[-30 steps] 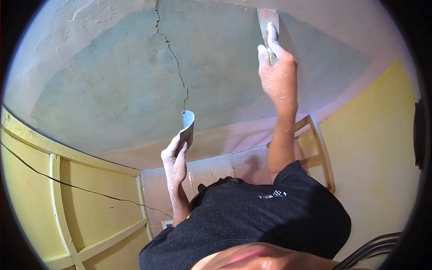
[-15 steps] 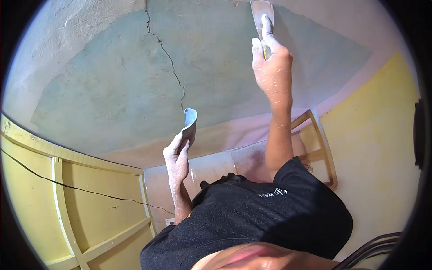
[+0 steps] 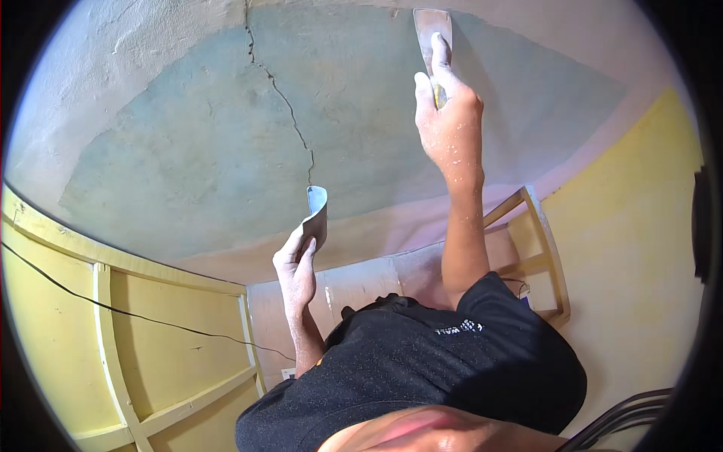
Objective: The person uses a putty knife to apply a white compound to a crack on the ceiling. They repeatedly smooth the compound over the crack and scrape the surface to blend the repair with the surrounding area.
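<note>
My right hand (image 3: 452,124), dusted with white powder, grips a putty knife (image 3: 433,29) by its yellowish handle. One finger lies along the knife's wide, stained blade, which is at the upper edge of a grey-green patch (image 3: 203,135) on the plastered surface. Lower and to the left, my left hand (image 3: 296,270), also white with dust, is closed on a curved grey sheet (image 3: 318,215), bent like a trough. What the sheet is made of I cannot tell. A dark, jagged crack (image 3: 290,113) runs down the patch and ends close to the sheet's upper edge.
Yellow panels with wooden battens (image 3: 105,331) stand at the left, crossed by a dark cable (image 3: 158,317). A wooden frame (image 3: 546,256) is at the right, beside a yellow wall (image 3: 633,248). Black cables (image 3: 625,414) curve in at lower right.
My right hand and the putty knife have come slightly down and to the left, so the whole blade edge now shows. My left hand and the curved sheet have hardly moved.
</note>
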